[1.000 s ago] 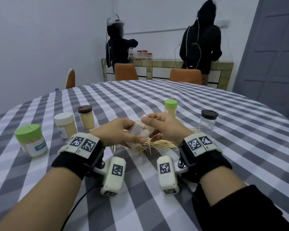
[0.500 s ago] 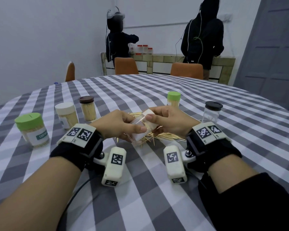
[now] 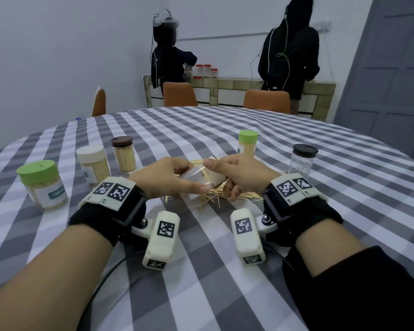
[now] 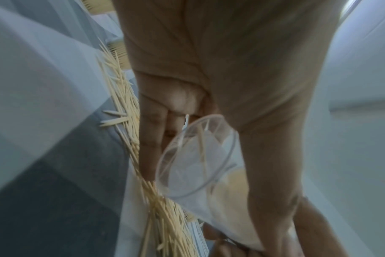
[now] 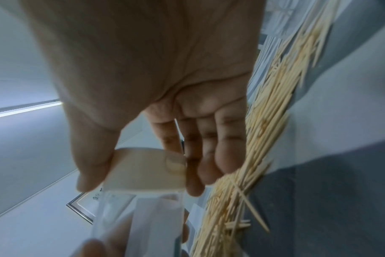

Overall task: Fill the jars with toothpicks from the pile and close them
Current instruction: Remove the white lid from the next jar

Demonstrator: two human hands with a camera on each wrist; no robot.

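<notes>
- Holding the clear jar (image 3: 196,179) on its side above the toothpick pile (image 3: 215,194), at 12 o'clock before me, my left hand (image 3: 167,177) wraps its body; tilting risks spilling the few sticks inside.
- My right hand (image 3: 244,175) pinches its cream lid (image 5: 143,168); twisting unevenly could make it slip.

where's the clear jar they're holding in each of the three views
Head: the clear jar lies tilted at centre, between left hand and right hand, its cream lid at the right end.
Left wrist: lower centre, its round clear base facing the camera, beside the fingers.
Right wrist: bottom centre, clear wall below the cream lid.
Shared landmark: the toothpick pile.
</notes>
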